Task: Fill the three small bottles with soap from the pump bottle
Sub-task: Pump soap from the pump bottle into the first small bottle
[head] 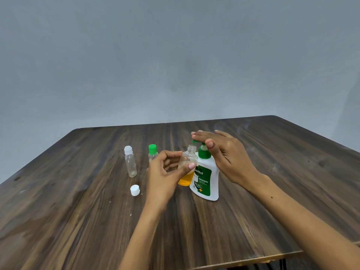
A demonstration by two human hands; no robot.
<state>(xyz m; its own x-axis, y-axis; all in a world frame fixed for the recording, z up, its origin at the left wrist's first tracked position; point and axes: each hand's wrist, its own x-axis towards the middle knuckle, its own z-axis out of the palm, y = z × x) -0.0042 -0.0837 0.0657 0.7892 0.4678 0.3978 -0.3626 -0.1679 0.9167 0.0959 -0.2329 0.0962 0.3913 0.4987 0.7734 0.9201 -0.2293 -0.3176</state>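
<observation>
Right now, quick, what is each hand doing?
Left hand: holding the uncapped small clear plastic bottle, partly filled with orange soap.
Right hand: open, fingers flat on the white pump bottle's green pump head.

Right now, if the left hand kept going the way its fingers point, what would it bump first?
Past the open bottle the left hand holds, probably the pump bottle right beside it; depth is unclear.

The surface [253, 172] is dark brown with streaked wood grain. The pump bottle [209, 184] is white with a green label and green pump. One small bottle [186, 168] holds orange-yellow soap; a clear one [131, 164] has a white cap, another [153, 152] a green cap. A loose white cap [135, 190] lies nearby. The wall [175, 55] is plain grey.
</observation>
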